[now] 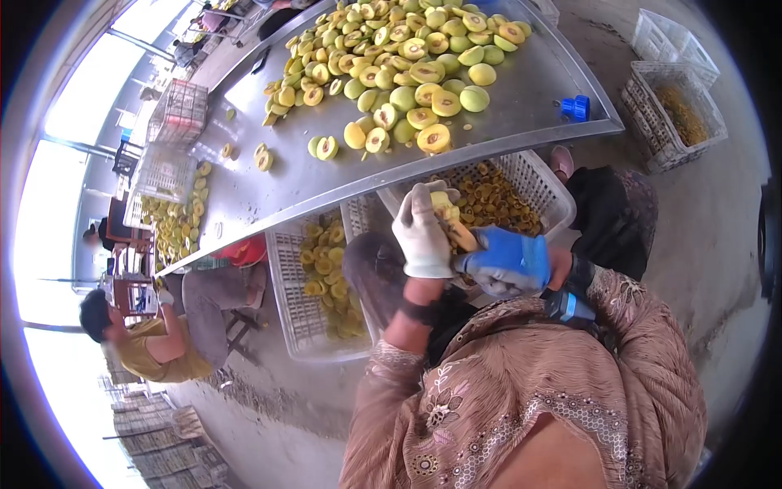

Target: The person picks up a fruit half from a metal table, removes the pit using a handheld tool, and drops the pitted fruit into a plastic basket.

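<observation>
My left hand (421, 232), in a white glove, is closed around a yellow fruit half (444, 207) above a white crate. My right hand (509, 261), in a blue and grey glove, is closed on a tan tool handle (463, 237) that points at the fruit. The tool's working end is hidden by the fruit and fingers. Beneath my hands, the white crate (558, 191) holds brownish cut scraps (497, 200). On the metal table (277, 183) lies a heap of halved yellow-green, peach-like fruit (399, 61), several with brown centres showing.
A white crate (285, 306) of hollowed fruit halves (330, 277) stands left of my knee. A blue cap-like object (576, 107) sits on the table's right corner. Stacked crates (635, 102) stand at right. Another person (167, 338) sits at the table's left end, near crates of fruit (175, 224).
</observation>
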Tool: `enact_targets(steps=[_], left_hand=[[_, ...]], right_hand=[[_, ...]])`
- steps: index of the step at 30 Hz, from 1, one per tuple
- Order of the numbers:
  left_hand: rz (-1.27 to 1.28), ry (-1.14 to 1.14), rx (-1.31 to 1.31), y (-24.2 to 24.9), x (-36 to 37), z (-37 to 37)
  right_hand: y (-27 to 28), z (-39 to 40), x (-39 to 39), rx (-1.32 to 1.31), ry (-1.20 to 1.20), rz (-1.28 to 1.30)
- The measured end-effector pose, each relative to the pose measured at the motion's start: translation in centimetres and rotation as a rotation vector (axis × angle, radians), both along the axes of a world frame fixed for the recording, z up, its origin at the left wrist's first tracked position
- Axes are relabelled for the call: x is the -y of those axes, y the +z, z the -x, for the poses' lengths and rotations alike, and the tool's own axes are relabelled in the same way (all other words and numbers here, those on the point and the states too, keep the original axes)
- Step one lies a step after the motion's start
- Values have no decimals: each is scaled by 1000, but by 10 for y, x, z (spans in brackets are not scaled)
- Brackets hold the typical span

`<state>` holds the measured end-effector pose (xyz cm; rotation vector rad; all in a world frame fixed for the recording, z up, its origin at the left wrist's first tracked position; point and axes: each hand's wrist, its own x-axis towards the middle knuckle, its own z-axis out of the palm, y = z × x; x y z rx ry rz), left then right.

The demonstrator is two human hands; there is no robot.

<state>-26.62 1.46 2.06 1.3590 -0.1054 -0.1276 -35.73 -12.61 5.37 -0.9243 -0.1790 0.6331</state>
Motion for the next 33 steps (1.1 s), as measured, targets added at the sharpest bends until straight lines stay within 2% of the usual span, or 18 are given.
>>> enact_targets(steps=[1, 3, 5, 8, 12, 13, 18, 21, 24, 27, 30, 31, 32, 33], left_hand=[[22, 79, 18, -4, 3, 2], [85, -107, -84, -1, -5, 0], [180, -307, -161, -1, -13, -7], [166, -189, -115, -6, -7, -2], [100, -379, -89, -4, -17, -8], [130, -432, -152, -1, -19, -9], [296, -246, -106, -2, -2, -2], [505, -283, -264, -12, -1, -2], [430, -90, -300, -9, -6, -10], [159, 13, -140, -5, -37, -24], [27, 122, -118, 11, -74, -28], [-75, 150, -45, 17, -92, -31], [-173, 186, 25, 19, -114, -34], [-405, 198, 101, 10, -144, -48]], right_hand=[[2, -2, -1, -67, 4, 31], [5, -4, -3, -203, -6, 93], [-7, -6, 1, -267, 33, 8], [-12, -6, 1, -357, 73, -71], [-5, -6, -1, -315, 86, 64], [-9, -5, 1, -339, 109, -38], [-35, -10, -9, -347, 198, -453], [-40, -11, -15, -357, 239, -494], [-31, -11, -15, -313, 184, -364], [-37, -13, -1, -248, 33, -65], [-84, -29, 10, -141, 151, 983], [-88, -19, 17, -222, -85, 803], [-95, -15, 26, -307, -135, 592], [-105, -13, 33, -389, -174, 377]])
